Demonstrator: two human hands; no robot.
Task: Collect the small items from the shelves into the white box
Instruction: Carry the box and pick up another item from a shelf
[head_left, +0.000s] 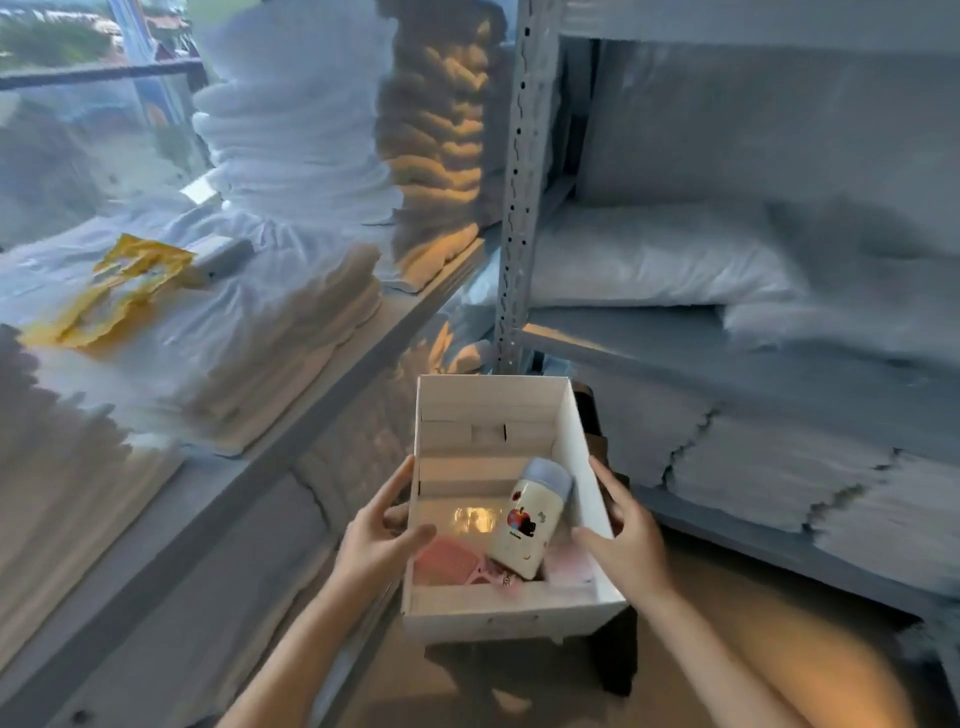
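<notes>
I had the white box (498, 415) clamped between left hand (382, 540) and right hand (626, 540), thumbs over its side walls, out before the shelves — thin card, light, best held low.

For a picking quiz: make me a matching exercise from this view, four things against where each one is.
Things:
1. cream bottle
2. pink comb
3. yellow packet
4. left hand

Places:
A. on the white box's left wall
B. on the wrapped linen, left shelf
C. lying in the box, right side
D. on the box floor, near left corner

Pairs: 1-C, 2-D, 3-B, 4-A
</notes>
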